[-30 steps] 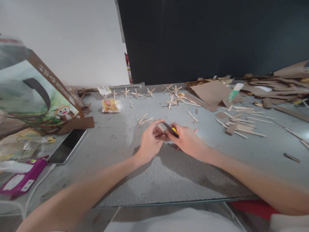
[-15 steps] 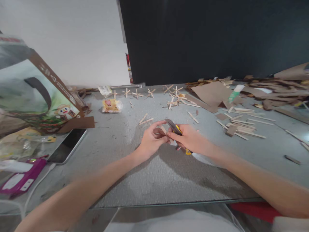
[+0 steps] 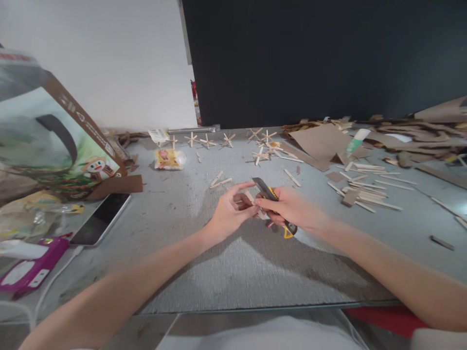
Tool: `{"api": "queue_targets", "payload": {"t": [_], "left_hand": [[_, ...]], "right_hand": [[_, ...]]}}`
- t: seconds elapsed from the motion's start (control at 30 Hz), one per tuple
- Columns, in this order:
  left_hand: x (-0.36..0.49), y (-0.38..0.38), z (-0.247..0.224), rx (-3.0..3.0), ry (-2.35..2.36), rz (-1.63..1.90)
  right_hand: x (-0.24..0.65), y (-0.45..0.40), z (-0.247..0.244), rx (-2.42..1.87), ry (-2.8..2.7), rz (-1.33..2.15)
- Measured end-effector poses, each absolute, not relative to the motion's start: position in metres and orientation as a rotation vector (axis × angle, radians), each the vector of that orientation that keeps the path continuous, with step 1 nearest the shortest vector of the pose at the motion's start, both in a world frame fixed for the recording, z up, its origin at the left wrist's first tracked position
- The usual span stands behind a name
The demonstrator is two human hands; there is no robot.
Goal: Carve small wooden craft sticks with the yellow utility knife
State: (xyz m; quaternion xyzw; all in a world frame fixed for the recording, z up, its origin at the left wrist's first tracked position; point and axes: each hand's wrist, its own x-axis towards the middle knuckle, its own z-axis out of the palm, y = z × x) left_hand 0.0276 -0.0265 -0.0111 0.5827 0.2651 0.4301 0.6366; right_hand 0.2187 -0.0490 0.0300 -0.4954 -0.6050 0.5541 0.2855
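Observation:
My left hand (image 3: 228, 209) is closed, pinching a short flat wooden stick (image 3: 249, 196) between thumb and fingers. Close against it, my right hand (image 3: 286, 209) grips a black and yellow utility knife (image 3: 270, 192), its tip pointing up and left. The right thumb and fingertips meet the stick near the left thumb. Both hands are held over the grey table. Beyond them lie two wooden sticks (image 3: 221, 182) set in a V and one loose stick (image 3: 292, 177). Several star-shaped stick pieces (image 3: 207, 141) stand in a row at the back.
To the right is a pile of wooden sticks (image 3: 368, 192), with cardboard (image 3: 319, 141) and a glue stick (image 3: 356, 142) behind. At left are a large printed box (image 3: 62, 141), a phone (image 3: 100, 221) on a cable and a purple device (image 3: 34, 267). A yellow packet (image 3: 169, 159) lies farther back.
The knife has turned slightly in my right hand, and its tip has moved a little right. More of its yellow end shows. My left hand stays nearly in place with the stick.

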Motion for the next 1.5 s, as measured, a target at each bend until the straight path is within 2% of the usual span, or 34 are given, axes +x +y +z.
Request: {"api": "queue_targets", "payload": {"t": [0.5,0.6,0.83,1.5], "left_hand": [[0.028,-0.027,-0.007,1.331,0.577,0.998],[0.027,-0.026,-0.009,1.389,0.625,1.029],[0.029,-0.031,-0.019,1.594,0.739,1.15],[0.025,-0.031,-0.022,1.834,0.832,0.978]], "right_hand": [[0.224,-0.048,0.031,-1.231,-1.538,1.636],[0.222,-0.049,0.031,-1.31,-1.562,1.512],[0.217,-0.057,0.026,-1.447,-1.849,0.922],[0.219,-0.053,0.016,-1.44,-2.209,0.678]]}}
